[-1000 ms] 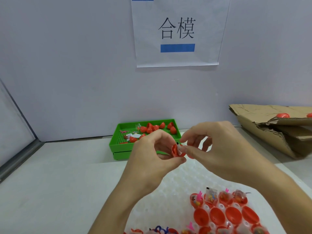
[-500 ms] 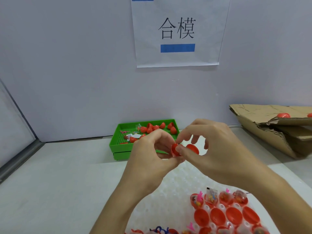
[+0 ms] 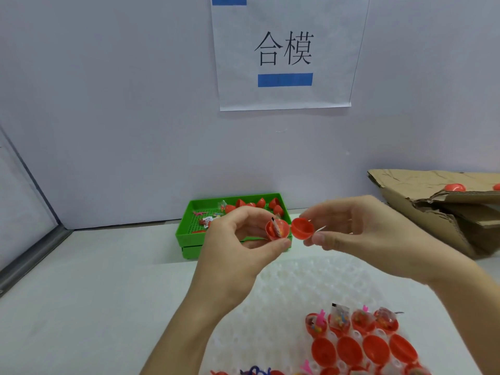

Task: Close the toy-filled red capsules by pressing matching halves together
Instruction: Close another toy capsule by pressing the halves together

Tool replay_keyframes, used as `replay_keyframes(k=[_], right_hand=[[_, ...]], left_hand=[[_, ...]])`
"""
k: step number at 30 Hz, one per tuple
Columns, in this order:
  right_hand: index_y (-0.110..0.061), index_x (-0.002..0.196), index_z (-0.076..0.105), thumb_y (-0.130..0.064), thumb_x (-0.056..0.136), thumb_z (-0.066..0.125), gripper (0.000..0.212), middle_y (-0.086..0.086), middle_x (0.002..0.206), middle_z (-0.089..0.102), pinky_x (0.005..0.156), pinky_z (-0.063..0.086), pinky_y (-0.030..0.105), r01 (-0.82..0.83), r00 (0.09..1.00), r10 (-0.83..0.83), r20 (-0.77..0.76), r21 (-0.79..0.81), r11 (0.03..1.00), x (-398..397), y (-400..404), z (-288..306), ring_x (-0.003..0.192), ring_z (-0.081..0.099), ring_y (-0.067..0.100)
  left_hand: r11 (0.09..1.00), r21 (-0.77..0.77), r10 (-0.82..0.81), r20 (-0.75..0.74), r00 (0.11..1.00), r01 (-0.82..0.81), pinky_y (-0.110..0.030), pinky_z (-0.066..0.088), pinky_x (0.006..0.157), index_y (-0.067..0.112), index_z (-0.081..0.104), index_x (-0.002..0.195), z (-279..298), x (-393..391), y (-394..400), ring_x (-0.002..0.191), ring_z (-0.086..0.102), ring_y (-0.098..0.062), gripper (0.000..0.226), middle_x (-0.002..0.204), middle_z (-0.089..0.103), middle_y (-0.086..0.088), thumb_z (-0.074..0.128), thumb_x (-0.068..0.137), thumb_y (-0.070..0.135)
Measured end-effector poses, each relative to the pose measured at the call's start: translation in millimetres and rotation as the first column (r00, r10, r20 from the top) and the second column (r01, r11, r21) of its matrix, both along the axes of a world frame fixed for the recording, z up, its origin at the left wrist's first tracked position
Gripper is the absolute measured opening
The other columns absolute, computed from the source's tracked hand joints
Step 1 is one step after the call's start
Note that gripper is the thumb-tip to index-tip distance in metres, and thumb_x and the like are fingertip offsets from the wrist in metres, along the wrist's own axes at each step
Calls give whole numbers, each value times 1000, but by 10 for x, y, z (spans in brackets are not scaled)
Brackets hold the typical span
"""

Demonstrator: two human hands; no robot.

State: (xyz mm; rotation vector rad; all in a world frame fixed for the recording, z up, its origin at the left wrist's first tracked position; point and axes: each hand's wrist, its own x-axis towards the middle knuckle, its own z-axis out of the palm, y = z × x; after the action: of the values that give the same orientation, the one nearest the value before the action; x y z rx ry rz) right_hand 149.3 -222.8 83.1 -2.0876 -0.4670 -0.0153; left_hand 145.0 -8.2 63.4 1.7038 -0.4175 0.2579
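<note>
Since half a second ago, our hands have drawn apart, separating halves. Left hand (image 3: 238,239) raised above white tray (image 3: 284,293), thumb and fingers pinching toy-filled half (image 3: 276,230), opening facing right. Just beside it, not touching: empty half (image 3: 302,228), pinched at rim by right hand (image 3: 359,234).

1. A pale lavender-grey wall (image 3: 108,104) fills the back, flat and evenly lit.
2. Taped to it, a white paper sign (image 3: 286,52) with two black characters and a blue bar beneath them.
3. On the left, a side panel (image 3: 19,201) angles in, edged by a grey metal frame strip (image 3: 32,255) along its base.
4. Below it all, a white tabletop (image 3: 94,293), matte, meeting the wall in a straight line.
</note>
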Motion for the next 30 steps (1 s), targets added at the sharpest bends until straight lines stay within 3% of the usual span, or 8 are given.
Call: replay_keyframes(k=[4, 12, 17, 25, 30], right_hand=[[-32, 100, 73, -39, 78, 74, 23, -13, 100, 76, 86, 59, 33, 57, 994, -60, 88, 29, 998, -11, 36, 8, 94, 72, 7], [-24, 97, 74, -15, 78, 81, 22, -2, 94, 76, 82, 62, 43, 10, 998, -22, 61, 183, 983, -51, 180, -18, 84, 76, 18], [-23, 96, 74, -27, 68, 79, 28, -1, 92, 77, 85, 60, 36, 2, 994, -27, 102, 230, 973, -65, 172, 19, 83, 76, 17], [-18, 97, 73, -21, 69, 80, 29, 1, 91, 77, 81, 62, 33, -28, 991, -9, 136, 267, 963, -65, 187, 18, 83, 76, 19], [-18, 98, 73, -19, 70, 80, 28, 1, 91, 77, 79, 61, 28, -50, 986, 2, 168, 286, 957, -70, 191, 13, 83, 76, 19]], left_hand=[[999, 41, 18, 5, 1000, -18, -16, 55, 73, 21, 71, 86, -21, 11, -5, 80, 71, -8, 26, 82, 74, 7, 86, 71, 6], [980, 186, 64, 38, 997, -70, -29, 59, 81, 30, 69, 93, -46, -18, -56, 81, 70, -6, 30, 83, 71, 11, 85, 74, 15], [990, 137, 12, 52, 999, -19, -20, 56, 77, 32, 71, 94, -31, -26, -47, 84, 70, -8, 24, 84, 71, 10, 83, 78, 17], [996, 93, -22, 62, 998, 17, -23, 57, 80, 29, 74, 94, -34, -22, -44, 88, 69, -13, 18, 89, 70, 5, 78, 84, 15], [995, 97, 3, 119, 993, -15, -17, 55, 78, 26, 77, 101, -32, -24, -71, 89, 68, -10, 20, 94, 69, 4, 75, 86, 12]])
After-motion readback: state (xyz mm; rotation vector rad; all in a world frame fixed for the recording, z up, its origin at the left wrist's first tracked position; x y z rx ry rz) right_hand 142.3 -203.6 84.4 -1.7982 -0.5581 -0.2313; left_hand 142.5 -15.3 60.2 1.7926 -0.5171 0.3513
